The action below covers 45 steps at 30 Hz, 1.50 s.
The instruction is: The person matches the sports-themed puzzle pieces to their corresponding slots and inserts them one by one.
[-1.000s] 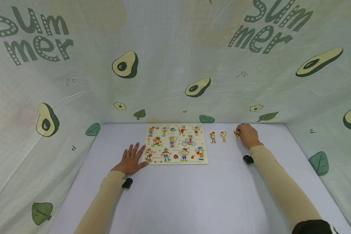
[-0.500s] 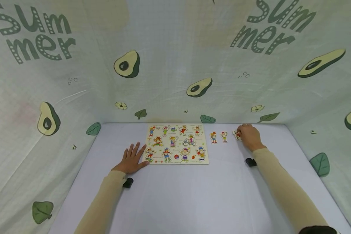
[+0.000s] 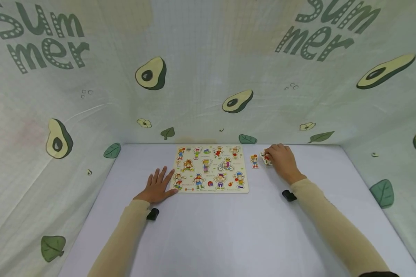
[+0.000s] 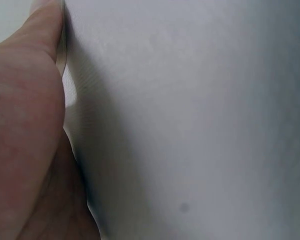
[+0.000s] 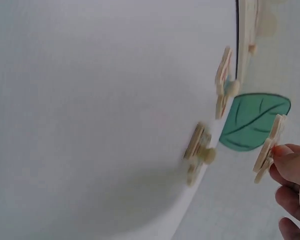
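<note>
My left hand (image 3: 156, 187) lies with fingers spread at the left edge of the picture puzzle board (image 3: 209, 187), thumb over its lower left corner. Several children at sports are pictured on the board. In the right wrist view, my right hand (image 5: 295, 172) pinches a wooden puzzle piece (image 5: 266, 149) between thumb and fingers, raised off the table. From the head, this piece (image 3: 266, 157), with a soccer ball and red clothing, overlaps a knobbed puzzle piece (image 5: 196, 150) lying on the table. Another knobbed puzzle piece (image 3: 254, 161) lies between that one and the board.
A white table (image 3: 208, 231) carries everything. Behind it and at both sides hangs a pale cloth (image 3: 194, 111) printed with avocados and leaves. The board sits close to the table's back edge. A black wrist camera (image 3: 289, 195) is on the right wrist.
My right hand has lifted the soccer puzzle piece from its spot on the right and carried it left, over the neighbouring piece. The left hand stays where it was.
</note>
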### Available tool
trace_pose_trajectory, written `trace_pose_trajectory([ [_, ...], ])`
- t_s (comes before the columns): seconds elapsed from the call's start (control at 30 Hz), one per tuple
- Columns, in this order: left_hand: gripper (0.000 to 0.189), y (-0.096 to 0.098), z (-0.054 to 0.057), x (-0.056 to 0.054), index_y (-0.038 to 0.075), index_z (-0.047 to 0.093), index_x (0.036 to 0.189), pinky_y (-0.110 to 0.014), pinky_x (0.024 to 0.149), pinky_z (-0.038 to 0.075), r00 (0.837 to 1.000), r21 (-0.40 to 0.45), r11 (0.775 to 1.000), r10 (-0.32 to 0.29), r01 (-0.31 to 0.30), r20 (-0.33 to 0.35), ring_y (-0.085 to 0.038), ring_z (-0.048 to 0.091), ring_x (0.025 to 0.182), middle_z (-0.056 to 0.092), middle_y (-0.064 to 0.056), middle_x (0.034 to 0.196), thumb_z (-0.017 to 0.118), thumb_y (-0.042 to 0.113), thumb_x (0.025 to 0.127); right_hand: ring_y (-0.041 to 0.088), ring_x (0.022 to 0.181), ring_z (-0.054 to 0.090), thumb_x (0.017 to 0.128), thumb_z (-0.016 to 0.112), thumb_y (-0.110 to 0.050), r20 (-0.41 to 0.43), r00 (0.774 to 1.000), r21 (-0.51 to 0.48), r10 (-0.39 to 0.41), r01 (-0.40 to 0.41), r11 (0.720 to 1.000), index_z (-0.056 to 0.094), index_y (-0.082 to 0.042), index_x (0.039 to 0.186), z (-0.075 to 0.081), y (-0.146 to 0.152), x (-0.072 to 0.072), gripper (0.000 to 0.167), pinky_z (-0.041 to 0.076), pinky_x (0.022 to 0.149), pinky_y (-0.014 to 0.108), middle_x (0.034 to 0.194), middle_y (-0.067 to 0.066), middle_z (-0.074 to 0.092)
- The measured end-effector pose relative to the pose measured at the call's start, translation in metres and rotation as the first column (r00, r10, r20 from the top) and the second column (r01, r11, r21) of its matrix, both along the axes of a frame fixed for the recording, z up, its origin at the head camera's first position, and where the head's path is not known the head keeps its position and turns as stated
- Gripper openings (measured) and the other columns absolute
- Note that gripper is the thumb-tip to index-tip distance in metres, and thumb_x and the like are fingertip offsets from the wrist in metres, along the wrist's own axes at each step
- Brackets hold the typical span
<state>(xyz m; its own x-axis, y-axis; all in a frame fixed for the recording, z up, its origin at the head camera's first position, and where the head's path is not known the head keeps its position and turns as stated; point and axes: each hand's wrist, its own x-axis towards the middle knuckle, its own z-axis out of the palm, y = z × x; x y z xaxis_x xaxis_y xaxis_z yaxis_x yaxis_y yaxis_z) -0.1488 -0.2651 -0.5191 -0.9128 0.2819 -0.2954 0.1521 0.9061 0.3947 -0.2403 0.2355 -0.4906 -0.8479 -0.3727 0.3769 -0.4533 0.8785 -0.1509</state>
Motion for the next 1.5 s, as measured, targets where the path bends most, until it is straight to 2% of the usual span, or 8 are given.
trace_pose_trajectory([
  [0.3,0.088,0.003,0.002,-0.001,0.007,0.014,0.170,-0.069,0.126,-0.004,1.000,-0.057,0.998,0.008,-0.007,0.025,-0.053,-0.009,0.159,-0.004,-0.028,0.175,0.059,0.048,0.107,0.034,0.107,0.066,0.097,0.076,-0.004,-0.053,0.994,0.022,0.092,-0.091,0.996,0.077,-0.002,0.110,0.006,-0.035,0.001,0.013,0.049,0.103,0.052,0.106,0.012,0.075],
  [0.57,0.091,-0.005,-0.012,-0.005,0.008,0.013,0.170,-0.070,0.126,-0.006,1.000,-0.043,0.999,-0.001,0.002,0.003,-0.054,-0.011,0.159,-0.005,-0.027,0.175,0.060,0.050,0.105,0.032,0.108,0.065,0.100,0.073,-0.008,-0.034,0.988,0.006,0.148,-0.148,0.989,0.077,-0.004,0.112,0.012,-0.065,-0.002,0.013,0.048,0.105,0.051,0.107,0.010,0.074],
  [0.67,0.091,-0.005,-0.012,-0.005,0.009,0.014,0.170,-0.070,0.126,-0.006,1.000,-0.039,0.999,0.004,-0.004,0.005,-0.054,-0.011,0.159,-0.005,-0.027,0.175,0.061,0.049,0.104,0.032,0.109,0.066,0.100,0.073,-0.007,-0.032,0.986,-0.015,0.161,-0.162,0.987,0.077,-0.004,0.111,0.012,-0.075,-0.007,0.012,0.048,0.104,0.051,0.107,0.010,0.075],
  [0.87,0.090,-0.002,-0.007,-0.003,0.008,0.013,0.170,-0.069,0.126,-0.007,1.000,-0.036,0.999,0.010,-0.010,0.011,-0.053,-0.012,0.159,-0.005,-0.027,0.175,0.060,0.050,0.105,0.033,0.109,0.067,0.099,0.074,-0.005,-0.034,0.985,-0.060,0.171,-0.172,0.983,0.077,-0.004,0.110,0.010,-0.094,-0.016,0.012,0.049,0.103,0.053,0.108,0.011,0.077],
  [1.07,0.092,0.000,-0.002,-0.002,0.008,0.015,0.170,-0.068,0.126,-0.008,1.000,-0.031,0.999,0.005,-0.005,0.018,-0.053,-0.012,0.159,-0.005,-0.027,0.175,0.057,0.058,0.104,0.031,0.107,0.067,0.098,0.074,-0.005,-0.002,0.983,-0.061,0.185,-0.185,0.981,0.077,-0.004,0.109,0.011,-0.110,-0.024,0.011,0.050,0.106,0.050,0.106,0.010,0.076],
  [1.3,0.091,-0.003,-0.011,-0.004,0.009,0.012,0.171,-0.069,0.126,-0.007,1.000,-0.034,0.999,0.005,-0.005,0.005,-0.052,-0.012,0.159,-0.007,-0.025,0.176,0.058,0.053,0.105,0.030,0.100,0.067,0.098,0.076,-0.005,0.037,0.980,-0.040,0.196,-0.194,0.980,0.078,-0.005,0.103,0.012,-0.131,-0.034,0.006,0.054,0.097,0.049,0.102,0.009,0.075],
  [1.5,0.091,-0.006,-0.017,-0.006,0.010,0.015,0.170,-0.070,0.126,-0.004,1.000,-0.030,1.000,0.007,-0.007,-0.011,-0.053,-0.009,0.159,-0.004,-0.025,0.176,0.061,0.051,0.104,0.028,0.100,0.066,0.100,0.074,-0.009,0.088,0.981,0.046,0.175,-0.180,0.983,0.078,-0.007,0.105,0.008,-0.148,-0.046,0.006,0.054,0.096,0.047,0.105,0.008,0.075],
])
